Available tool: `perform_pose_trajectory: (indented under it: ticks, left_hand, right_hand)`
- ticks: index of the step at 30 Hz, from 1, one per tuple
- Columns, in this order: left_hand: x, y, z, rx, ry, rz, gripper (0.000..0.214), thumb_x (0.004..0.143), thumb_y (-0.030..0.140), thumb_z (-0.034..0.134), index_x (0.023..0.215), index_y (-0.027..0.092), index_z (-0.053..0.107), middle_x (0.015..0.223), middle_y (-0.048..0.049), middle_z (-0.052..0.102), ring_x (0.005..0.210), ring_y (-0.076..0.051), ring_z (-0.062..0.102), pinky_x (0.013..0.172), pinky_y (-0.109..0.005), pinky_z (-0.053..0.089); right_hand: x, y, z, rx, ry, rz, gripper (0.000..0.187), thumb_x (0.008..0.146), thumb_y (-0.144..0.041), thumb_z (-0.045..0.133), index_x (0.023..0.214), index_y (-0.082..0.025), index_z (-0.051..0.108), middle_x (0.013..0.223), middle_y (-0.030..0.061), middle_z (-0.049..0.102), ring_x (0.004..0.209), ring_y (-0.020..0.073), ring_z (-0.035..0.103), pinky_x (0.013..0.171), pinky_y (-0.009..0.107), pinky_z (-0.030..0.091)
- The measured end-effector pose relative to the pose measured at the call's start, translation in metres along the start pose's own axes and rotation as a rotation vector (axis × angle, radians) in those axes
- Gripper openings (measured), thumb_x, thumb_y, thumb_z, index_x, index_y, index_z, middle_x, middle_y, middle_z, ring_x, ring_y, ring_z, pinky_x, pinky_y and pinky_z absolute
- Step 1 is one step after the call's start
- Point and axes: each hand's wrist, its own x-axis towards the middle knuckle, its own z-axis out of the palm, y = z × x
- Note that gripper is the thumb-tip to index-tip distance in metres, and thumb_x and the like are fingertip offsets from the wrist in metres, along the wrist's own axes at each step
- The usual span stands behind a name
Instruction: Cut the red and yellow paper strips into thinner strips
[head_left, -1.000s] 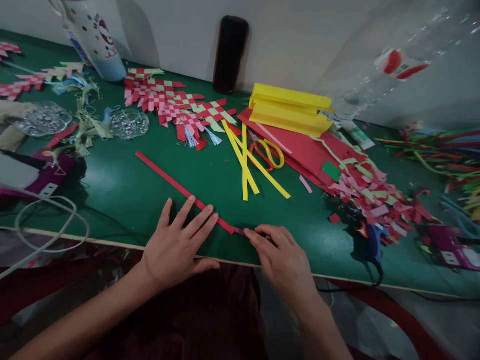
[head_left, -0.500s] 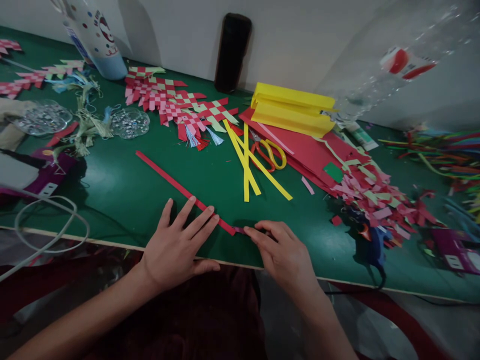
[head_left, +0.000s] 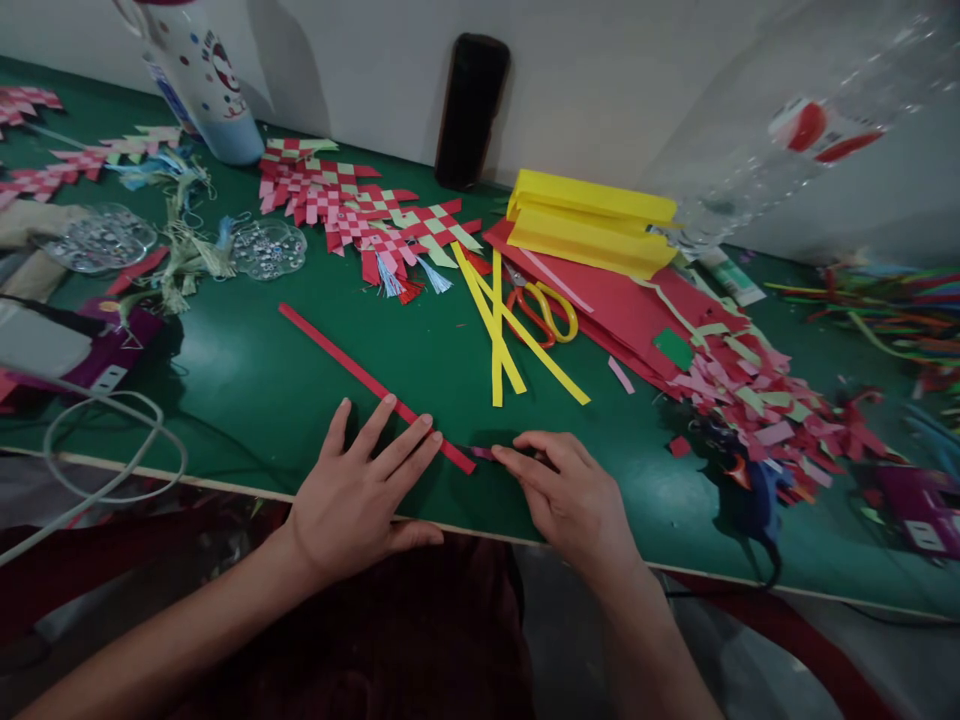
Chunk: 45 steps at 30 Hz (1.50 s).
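Note:
My left hand [head_left: 360,500] lies flat with fingers spread, its fingertips pressing on a red paper strip [head_left: 330,348] that runs diagonally across the green table. Past those fingers, the strip's lower right end shows bare. In a closed pinch, my right hand [head_left: 570,495] holds a thin purple tool [head_left: 481,453] with a narrow dark tip; most of it is hidden in the fingers. That tip points left, just beside the strip's end. Beyond both hands, several yellow paper strips [head_left: 497,340] lie crossed near orange-and-yellow-handled scissors [head_left: 551,310].
Woven paper fish [head_left: 352,205] with tassels lie at the back. Folded yellow paper [head_left: 592,225] rests on red sheets [head_left: 581,310], beside paper scraps [head_left: 757,400]. A phone [head_left: 472,110] leans on the wall near a bottle [head_left: 225,110]. Clear bead trays [head_left: 268,248] and a white cable [head_left: 169,425] are left.
The tool tip has come slightly away from the strip's end, and my right hand has shifted up a little. My left hand stays on the strip. The view has moved slightly.

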Motion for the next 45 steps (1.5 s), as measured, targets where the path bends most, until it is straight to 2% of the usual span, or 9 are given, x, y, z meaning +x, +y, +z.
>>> perform_pose_trajectory:
  ticks: [8, 15, 20, 30, 36, 40, 45]
  left_hand:
    - [0.000, 0.000, -0.001, 0.008, -0.006, -0.015, 0.087, 0.081, 0.079, 0.039, 0.148, 0.024, 0.037, 0.151, -0.0010, 0.038, 0.143, -0.037, 0.025, 0.117, -0.062, 0.004]
    - [0.000, 0.001, -0.003, -0.013, -0.013, -0.034, 0.089, 0.081, 0.079, 0.039, 0.149, 0.021, 0.035, 0.152, -0.0011, 0.037, 0.144, -0.036, 0.024, 0.118, -0.061, 0.004]
    - [0.000, 0.002, -0.003, -0.010, -0.014, -0.040, 0.089, 0.081, 0.079, 0.040, 0.148, 0.021, 0.037, 0.153, -0.0021, 0.036, 0.144, -0.035, 0.023, 0.118, -0.060, 0.004]
    - [0.000, 0.002, -0.002, -0.003, -0.002, -0.043, 0.089, 0.081, 0.079, 0.040, 0.147, 0.019, 0.039, 0.152, -0.0032, 0.037, 0.144, -0.035, 0.025, 0.119, -0.058, 0.004]
    - [-0.001, 0.001, -0.001, -0.003, 0.020, -0.044, 0.091, 0.081, 0.079, 0.040, 0.146, 0.015, 0.041, 0.152, -0.0067, 0.038, 0.143, -0.033, 0.028, 0.120, -0.053, 0.006]
    - [-0.004, -0.002, -0.001, 0.000, 0.045, -0.033, 0.085, 0.083, 0.076, 0.041, 0.143, 0.016, 0.045, 0.149, -0.0070, 0.043, 0.140, -0.030, 0.034, 0.120, -0.050, 0.010]
    - [-0.005, -0.003, -0.003, 0.041, 0.052, -0.010, 0.084, 0.082, 0.075, 0.045, 0.139, 0.014, 0.050, 0.148, -0.0154, 0.043, 0.137, -0.033, 0.039, 0.117, -0.054, 0.017]
  right_hand:
    - [-0.002, 0.004, -0.004, 0.048, -0.023, 0.000, 0.027, 0.094, -0.016, 0.050, 0.108, -0.025, 0.072, 0.101, 0.0078, 0.066, 0.092, 0.0183, 0.060, 0.076, 0.032, 0.053]
    - [-0.026, 0.007, -0.012, 0.131, 0.011, 0.070, 0.028, 0.092, -0.016, 0.052, 0.108, -0.027, 0.072, 0.101, 0.0071, 0.065, 0.092, 0.0181, 0.061, 0.074, 0.031, 0.054]
    - [-0.036, 0.001, -0.012, 0.173, 0.004, 0.058, 0.031, 0.090, -0.011, 0.054, 0.110, -0.026, 0.070, 0.102, 0.0066, 0.064, 0.092, 0.0171, 0.061, 0.074, 0.030, 0.053]
    - [-0.028, -0.003, -0.007, 0.115, 0.012, 0.066, 0.029, 0.092, -0.015, 0.052, 0.111, -0.026, 0.070, 0.100, 0.0070, 0.065, 0.092, 0.0177, 0.061, 0.076, 0.031, 0.054]
    - [-0.014, -0.008, -0.003, 0.023, -0.004, 0.041, 0.029, 0.092, -0.014, 0.051, 0.109, -0.027, 0.072, 0.100, 0.0068, 0.066, 0.090, 0.0181, 0.060, 0.076, 0.031, 0.053]
    - [-0.015, -0.008, -0.004, 0.037, -0.015, 0.040, 0.029, 0.093, -0.016, 0.050, 0.110, -0.026, 0.071, 0.100, 0.0072, 0.066, 0.091, 0.0179, 0.060, 0.077, 0.031, 0.053]
    - [-0.020, -0.007, -0.009, 0.075, 0.014, 0.044, 0.027, 0.093, -0.016, 0.051, 0.110, -0.025, 0.071, 0.100, 0.0078, 0.066, 0.092, 0.0184, 0.061, 0.077, 0.032, 0.053]
